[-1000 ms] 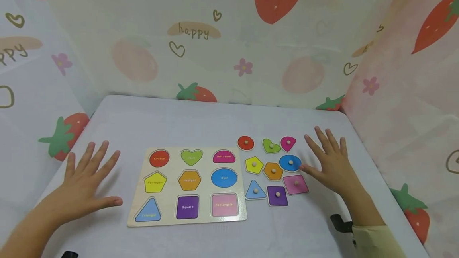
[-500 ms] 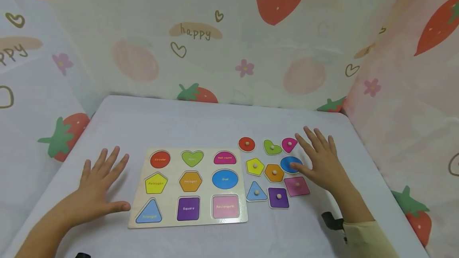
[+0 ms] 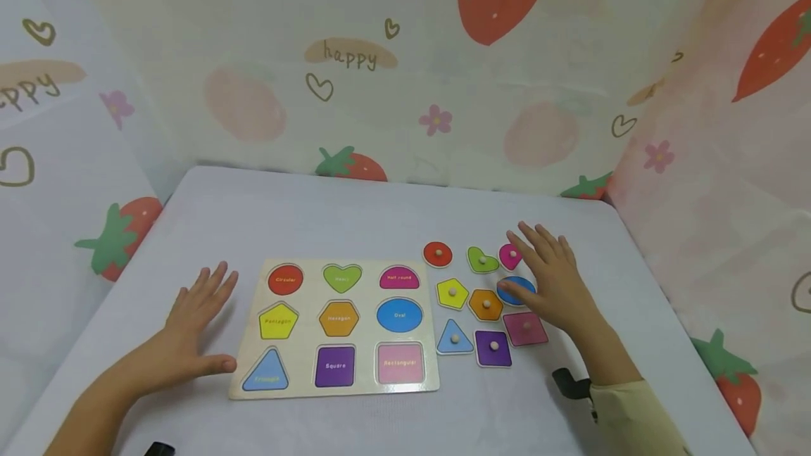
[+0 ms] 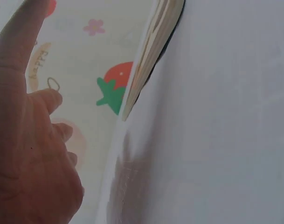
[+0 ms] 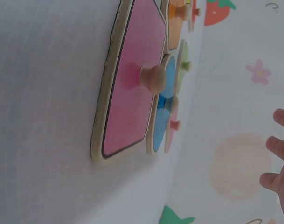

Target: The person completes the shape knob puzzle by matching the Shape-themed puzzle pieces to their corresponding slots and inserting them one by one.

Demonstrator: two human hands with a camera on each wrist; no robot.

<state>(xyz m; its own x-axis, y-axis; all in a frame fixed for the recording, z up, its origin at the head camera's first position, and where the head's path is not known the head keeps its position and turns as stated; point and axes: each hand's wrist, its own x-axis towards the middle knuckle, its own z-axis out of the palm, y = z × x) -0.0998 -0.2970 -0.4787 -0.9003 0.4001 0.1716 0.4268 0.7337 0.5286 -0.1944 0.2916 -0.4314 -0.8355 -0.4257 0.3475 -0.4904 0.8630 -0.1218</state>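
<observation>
A wooden shape puzzle board [image 3: 304,387] lies flat, its printed recesses labelled with shape names. Just left of it my left hand [image 3: 184,347] hovers with spread fingers, the thumb tip by the board's left edge; in the left wrist view the board's edge [image 4: 153,51] shows beyond that hand. Over the loose knobbed pieces is my right hand [image 3: 557,290], fingers extended and holding nothing. Its thumb overlaps the blue oval piece [image 3: 521,299] in the head view. Near it lie the magenta half-round piece [image 3: 507,256], pink rectangle piece [image 3: 532,333] and orange hexagon piece [image 3: 486,312].
Other loose pieces lie right of the board: a red circle [image 3: 434,259], green heart [image 3: 478,266], yellow pentagon [image 3: 448,301], blue triangle [image 3: 451,347] and purple square [image 3: 497,357]. A strawberry-print curtain [image 3: 253,34] surrounds the white table [image 3: 317,210].
My right hand has moved left, from beside the pieces to over the blue oval and half-round. My left hand has moved right, toward the board. The pieces lie as before.
</observation>
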